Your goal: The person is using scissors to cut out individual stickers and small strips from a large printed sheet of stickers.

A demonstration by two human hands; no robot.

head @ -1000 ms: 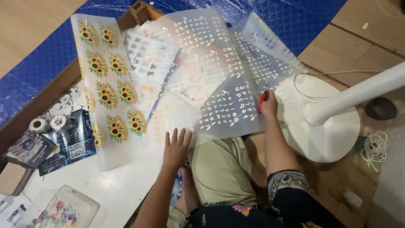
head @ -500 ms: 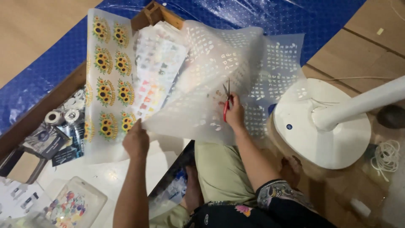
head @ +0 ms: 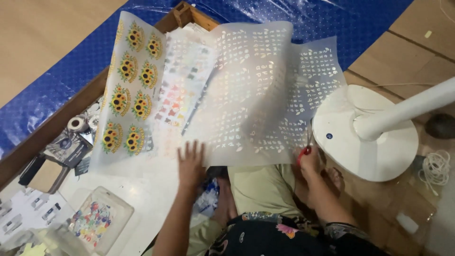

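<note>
A large translucent sheet of small white letter stickers (head: 256,95) lies spread over my lap and the low table. My left hand (head: 192,163) rests flat at its lower left edge, fingers apart, holding nothing. My right hand (head: 310,166) is at the sheet's lower right corner, closed on red-handled scissors (head: 304,150) whose blades point up along the sheet's edge. Left of the letter sheet lie a sheet of small coloured stickers (head: 182,87) and a clear sheet of sunflower stickers (head: 128,90).
A white fan base (head: 374,142) with its pole stands right beside my right hand. A coiled white cord (head: 436,166) lies further right. A wooden frame (head: 71,109) edges the table, with tape rolls (head: 76,124) and a clear box of coloured stickers (head: 99,220). Blue tarp (head: 71,52) lies beyond.
Half a second ago both hands held the letter sheet up. It now lies lower and flatter, my left hand has let go and spread flat, and my right hand has moved down and right.
</note>
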